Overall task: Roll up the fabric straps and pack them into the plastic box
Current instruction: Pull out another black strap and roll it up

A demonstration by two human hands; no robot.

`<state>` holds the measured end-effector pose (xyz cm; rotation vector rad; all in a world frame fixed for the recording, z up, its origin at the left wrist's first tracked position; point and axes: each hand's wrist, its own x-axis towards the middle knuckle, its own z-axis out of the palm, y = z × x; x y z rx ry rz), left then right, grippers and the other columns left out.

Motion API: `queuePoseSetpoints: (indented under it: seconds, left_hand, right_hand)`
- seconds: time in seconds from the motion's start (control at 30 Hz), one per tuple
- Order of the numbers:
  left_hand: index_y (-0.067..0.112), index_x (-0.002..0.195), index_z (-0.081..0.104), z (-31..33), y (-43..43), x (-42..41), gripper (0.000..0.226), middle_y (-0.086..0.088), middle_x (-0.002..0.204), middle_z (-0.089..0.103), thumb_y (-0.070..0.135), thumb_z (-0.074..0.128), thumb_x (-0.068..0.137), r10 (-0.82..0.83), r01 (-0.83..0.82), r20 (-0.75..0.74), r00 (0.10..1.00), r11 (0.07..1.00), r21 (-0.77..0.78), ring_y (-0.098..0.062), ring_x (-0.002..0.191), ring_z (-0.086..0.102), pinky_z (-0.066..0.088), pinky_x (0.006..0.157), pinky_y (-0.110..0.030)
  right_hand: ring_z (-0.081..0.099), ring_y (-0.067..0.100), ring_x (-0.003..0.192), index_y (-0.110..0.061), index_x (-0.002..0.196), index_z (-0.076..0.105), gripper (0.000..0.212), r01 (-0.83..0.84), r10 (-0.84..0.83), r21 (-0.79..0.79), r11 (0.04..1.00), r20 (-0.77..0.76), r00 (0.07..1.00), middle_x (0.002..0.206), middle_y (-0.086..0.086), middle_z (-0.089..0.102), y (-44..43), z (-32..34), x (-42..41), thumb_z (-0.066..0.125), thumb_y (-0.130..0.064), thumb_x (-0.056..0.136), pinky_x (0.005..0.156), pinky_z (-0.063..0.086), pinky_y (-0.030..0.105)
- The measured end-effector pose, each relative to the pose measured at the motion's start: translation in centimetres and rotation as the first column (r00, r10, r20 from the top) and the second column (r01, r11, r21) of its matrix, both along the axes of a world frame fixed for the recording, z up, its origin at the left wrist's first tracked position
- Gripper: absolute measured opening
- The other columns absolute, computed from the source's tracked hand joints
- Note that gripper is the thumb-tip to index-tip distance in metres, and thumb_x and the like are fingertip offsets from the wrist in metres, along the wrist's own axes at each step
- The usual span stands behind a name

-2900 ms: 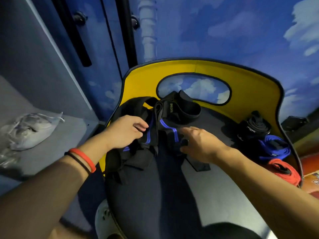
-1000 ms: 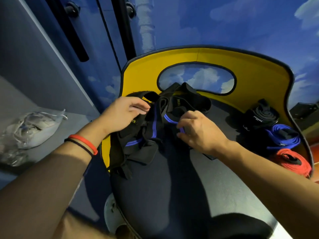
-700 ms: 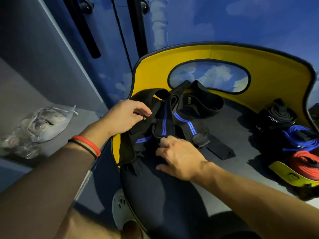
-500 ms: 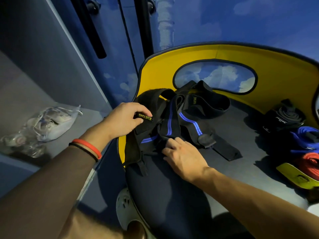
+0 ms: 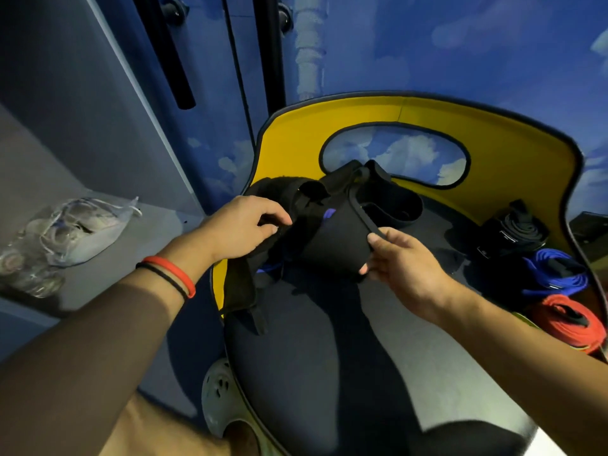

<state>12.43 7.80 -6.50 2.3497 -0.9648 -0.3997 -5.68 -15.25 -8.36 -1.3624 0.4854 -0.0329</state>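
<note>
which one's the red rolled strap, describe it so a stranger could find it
Find the yellow-backed chair with a dark seat. Three coiled straps lie in a row along its right edge. The red rolled fabric strap is nearest the person, in front of the blue coiled strap and the black coiled strap, and is the only red one.

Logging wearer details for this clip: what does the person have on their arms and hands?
Both forearms are bare, with no sleeves or gloves. Behind the left hand, the wrist carries a thick red band and a thin black band side by side. The right hand and wrist show no watch, band or ring.
</note>
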Motion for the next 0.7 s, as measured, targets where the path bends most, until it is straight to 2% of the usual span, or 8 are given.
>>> queuePoseSetpoints:
  seconds: [0.1,0.23,0.37,0.47,0.5,0.57,0.63,0.7]
  left_hand:
    - [0.043,0.11,0.072,0.2,-1.0,-0.6,0.029,0.019,0.115,0.07,0.017,0.068,0.096,-0.021,0.019,-0.044,0.999,0.999,-0.041,-0.003,0.113,0.063,0.052,0.105,-0.042]
    - [0.04,0.114,0.072,0.5,-2.3,-1.4,0.031,0.021,0.113,0.072,0.013,0.065,0.098,-0.05,0.048,-0.068,0.996,0.998,-0.03,0.005,0.108,0.063,0.052,0.104,-0.035]
    - [0.039,0.116,0.072,0.5,-3.0,-1.5,0.034,0.018,0.117,0.07,0.011,0.059,0.101,-0.035,0.035,-0.027,0.999,0.999,0.028,0.008,0.101,0.06,0.049,0.097,-0.027]
    - [0.041,0.116,0.07,0.1,-3.3,-1.1,0.033,0.014,0.12,0.068,0.014,0.058,0.101,-0.041,0.039,0.015,0.999,0.993,0.114,-0.003,0.103,0.061,0.052,0.095,-0.033]
    - [0.043,0.115,0.07,-0.1,-3.4,-1.0,0.033,0.014,0.12,0.068,0.015,0.059,0.101,-0.046,0.041,0.027,0.999,0.989,0.141,-0.007,0.106,0.062,0.053,0.096,-0.038]
    - [0.044,0.114,0.069,-0.3,-3.7,-0.8,0.031,0.014,0.121,0.067,0.017,0.06,0.1,-0.054,0.045,0.041,0.998,0.983,0.18,-0.011,0.109,0.062,0.054,0.097,-0.043]
    - [0.044,0.114,0.069,-0.3,-4.1,-0.8,0.029,0.014,0.122,0.067,0.02,0.061,0.1,-0.05,0.042,0.035,0.998,0.982,0.187,-0.01,0.11,0.061,0.053,0.098,-0.044]
    - [0.042,0.114,0.07,-0.3,-4.4,-1.0,0.024,0.014,0.12,0.067,0.024,0.063,0.099,-0.05,0.044,0.026,0.998,0.982,0.186,-0.007,0.105,0.061,0.053,0.094,-0.04]
  right_hand:
    - [0.061,0.016,0.066,-0.013,0.105,0.057,0.01,0.046,-0.045,0.081,0.996,-0.015,0.999,0.073,0.009,0.064,-0.9,0.8,-0.5,0.049,-0.02,0.106,0.069,0.04,0.031]
    - [0.058,0.017,0.061,-0.015,0.098,0.055,0.009,0.051,-0.048,0.047,0.998,-0.072,0.996,0.068,0.007,0.06,-1.8,1.2,-1.6,0.051,-0.017,0.105,0.065,0.037,0.032]
    - [0.052,0.018,0.05,-0.01,0.1,0.054,0.003,-0.106,0.072,-0.102,0.989,-0.291,0.954,0.065,0.007,0.054,-3.6,0.7,-3.7,0.055,-0.01,0.103,0.058,0.035,0.033]
    - [0.054,0.019,0.054,-0.008,0.109,0.062,0.011,-0.237,0.087,-0.273,0.932,-0.469,0.879,0.071,0.013,0.061,-5.5,0.1,-5.3,0.054,-0.006,0.102,0.057,0.043,0.032]
    - [0.057,0.017,0.053,-0.012,0.111,0.063,0.015,-0.314,0.097,-0.356,0.88,-0.513,0.853,0.067,0.01,0.063,-6.0,0.0,-5.8,0.054,-0.006,0.102,0.054,0.047,0.028]
    - [0.062,0.01,0.051,-0.019,0.109,0.063,0.017,-0.528,0.176,-0.486,0.696,-0.597,0.783,0.063,0.001,0.067,-7.1,0.0,-6.7,0.052,-0.008,0.102,0.051,0.048,0.02]
    - [0.067,0.007,0.063,-0.025,0.105,0.06,0.013,-0.715,0.291,-0.518,0.47,-0.673,0.68,0.078,-0.001,0.07,-7.9,0.0,-7.5,0.052,-0.014,0.103,0.057,0.05,0.019]
    - [0.065,0.005,0.08,-0.03,0.105,0.059,0.005,-0.826,0.336,-0.518,0.222,-0.755,0.563,0.095,-0.008,0.067,-8.3,-0.1,-8.2,0.057,-0.027,0.102,0.067,0.051,0.021]
